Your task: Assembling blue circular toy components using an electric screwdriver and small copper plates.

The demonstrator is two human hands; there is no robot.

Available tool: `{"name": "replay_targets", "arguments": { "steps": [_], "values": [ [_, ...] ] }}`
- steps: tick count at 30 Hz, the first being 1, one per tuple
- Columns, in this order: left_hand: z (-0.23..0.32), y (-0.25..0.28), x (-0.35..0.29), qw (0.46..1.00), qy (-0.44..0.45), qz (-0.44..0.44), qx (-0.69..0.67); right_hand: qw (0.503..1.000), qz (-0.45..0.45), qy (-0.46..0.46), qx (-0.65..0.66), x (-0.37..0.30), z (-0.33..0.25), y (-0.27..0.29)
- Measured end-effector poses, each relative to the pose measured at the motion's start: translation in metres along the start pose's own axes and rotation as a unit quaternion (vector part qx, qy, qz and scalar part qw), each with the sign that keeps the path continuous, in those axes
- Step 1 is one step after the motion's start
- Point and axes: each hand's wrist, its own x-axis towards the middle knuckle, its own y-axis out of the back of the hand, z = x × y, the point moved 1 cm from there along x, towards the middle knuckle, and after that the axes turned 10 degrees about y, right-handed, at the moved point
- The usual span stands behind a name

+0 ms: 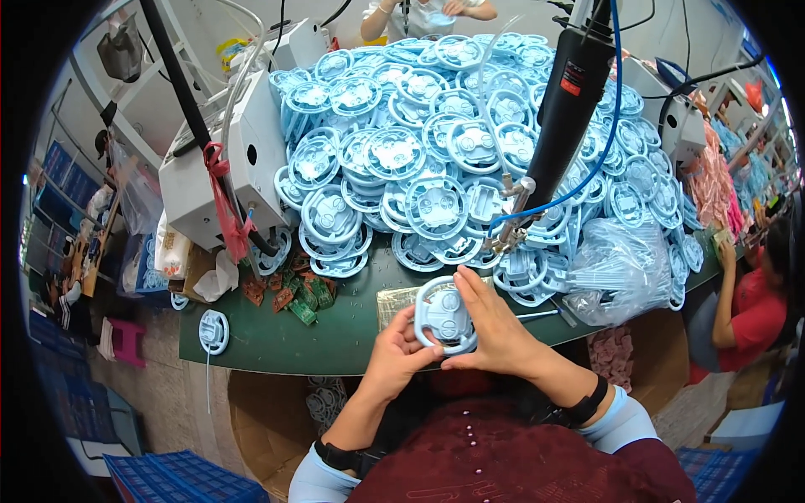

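A pale-blue wheel-shaped plastic part (447,318) is gripped at its rim by the curled left hand (396,355) and the extended right hand (496,329), at a dark-green table (335,342).

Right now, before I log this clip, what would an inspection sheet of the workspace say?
Surface: dark green table, bare along part of its near edge.
Things in hand: one light-blue wheel-shaped part.
Clutter: a heap of similar parts; red and green boards; a clear plastic bag.
Hands: left hand grips the part's left side; right hand lies along its right; how firmly, unclear.
Cables: blue hose beside the black overhead tool.
Surroundings: white machine at left; co-worker in red at right; another person across the table.
Spilled liquid: nothing seen.
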Motion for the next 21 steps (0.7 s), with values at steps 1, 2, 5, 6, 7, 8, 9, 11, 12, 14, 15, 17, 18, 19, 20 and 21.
{"name": "replay_targets", "arguments": {
  "steps": [1,2,5,6,7,8,9,11,12,14,15,17,18,19,20,21],
  "values": [
    [0.0,-0.002,-0.001,1.0,-0.001,0.001,-0.003,1.0,-0.008,0.017,-0.018,0.002,0.001,0.003],
    [-0.001,-0.004,-0.001,1.0,0.007,-0.014,0.011,0.999,-0.016,0.015,-0.027,0.004,0.0,0.006],
    [-0.002,-0.003,0.0,0.999,0.008,-0.035,0.032,0.999,-0.023,0.022,-0.012,0.006,0.002,0.006],
    [-0.003,-0.001,0.0,0.998,-0.007,-0.022,0.066,0.999,-0.026,0.024,-0.012,0.006,0.003,0.006],
    [-0.003,0.001,0.0,0.995,-0.022,-0.009,0.099,0.999,-0.042,0.018,-0.003,0.006,0.005,0.006],
    [0.001,0.004,-0.001,0.995,-0.023,-0.006,0.096,0.998,-0.059,0.012,0.005,0.006,0.007,0.006],
    [0.008,0.009,-0.001,0.987,-0.02,0.06,0.148,0.998,-0.063,0.013,0.005,0.006,0.01,0.006],
    [0.011,0.014,0.002,0.973,-0.016,0.127,0.194,0.995,-0.1,-0.001,0.004,0.003,0.017,0.004],
    [0.008,0.017,0.004,0.973,0.015,0.121,0.195,0.994,-0.112,-0.006,0.008,0.003,0.019,0.003],
    [0.002,0.02,0.008,0.976,0.059,0.102,0.182,0.992,-0.125,-0.006,0.007,0.002,0.023,-0.001],
    [0.0,0.022,0.01,0.977,0.058,0.105,0.177,0.991,-0.131,-0.01,0.005,0.001,0.024,-0.003],
    [-0.004,0.024,0.015,0.978,0.077,0.071,0.179,0.99,-0.137,-0.01,0.009,0.001,0.025,-0.005],
    [-0.004,0.024,0.016,0.979,0.077,0.072,0.175,0.99,-0.137,-0.013,0.012,0.001,0.025,-0.005],
    [-0.003,0.023,0.017,0.98,0.08,0.066,0.168,0.99,-0.14,-0.013,0.012,0.001,0.025,-0.006],
    [-0.003,0.023,0.018,0.981,0.083,0.061,0.162,0.99,-0.141,-0.016,0.01,0.002,0.024,-0.006],
    [-0.004,0.024,0.019,0.982,0.083,0.061,0.16,0.99,-0.14,-0.02,0.009,0.002,0.024,-0.007]
  ]
}}
